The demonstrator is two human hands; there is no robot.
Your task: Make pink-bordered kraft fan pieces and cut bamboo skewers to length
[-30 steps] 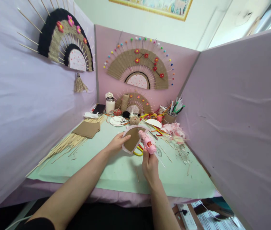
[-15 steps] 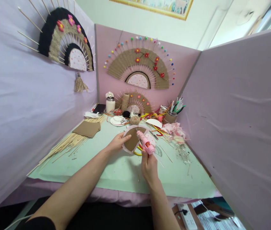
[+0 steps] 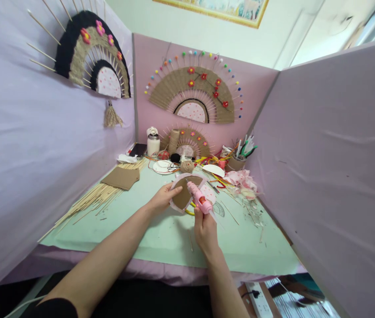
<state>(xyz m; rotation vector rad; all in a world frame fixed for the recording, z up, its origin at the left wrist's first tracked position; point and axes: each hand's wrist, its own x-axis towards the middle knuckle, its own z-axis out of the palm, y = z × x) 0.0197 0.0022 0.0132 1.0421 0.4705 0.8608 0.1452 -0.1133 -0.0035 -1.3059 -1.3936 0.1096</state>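
- Head view: one fabric-edged cardboard piece [image 3: 182, 197] is raised over the counter [image 3: 160, 238], in front of me; my left hand [image 3: 163, 198] pinches its left side, thumb flat on the brown face.
- My right hand [image 3: 206, 225] is closed around one pink glue gun [image 3: 199, 198], nozzle over the piece (whether the tip touches, I can't tell).
- Both my forearms reach forward from the lower edge, the left slanting inward, the right steeper, fist upright.
- Beyond my hands: one ball of twine [image 3: 187, 166] and one white bottle [image 3: 153, 145].
- To my left, one plain cardboard sheet [image 3: 121, 178] lies on many thin sticks [image 3: 88, 201].
- Three fans stand or hang around: the left fan [image 3: 79, 53] carries four flowers.
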